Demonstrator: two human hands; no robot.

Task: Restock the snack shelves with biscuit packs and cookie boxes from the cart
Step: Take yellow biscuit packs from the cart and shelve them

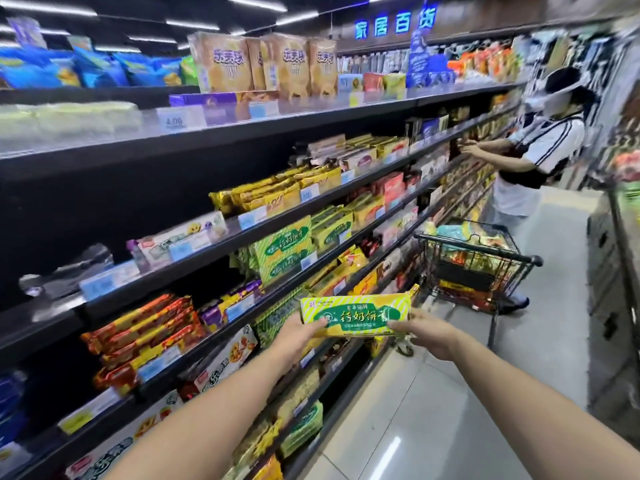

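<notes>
A long green-and-yellow biscuit pack [356, 315] is held level in front of the snack shelves, out in the aisle. My left hand [296, 336] grips its left end and my right hand [427, 336] grips its right end. Matching green-and-yellow packs [284, 252] are stacked on the shelf just above and to the left. The black shopping cart [478, 261], loaded with more packs, stands further down the aisle beyond my hands.
Black shelves [242, 129] run along the left, stocked with red-yellow packs [145, 336], gold packs [273, 195] and boxes. A person in a white shirt [533, 157] reaches into the shelves behind the cart. A display edge [620, 237] borders the right.
</notes>
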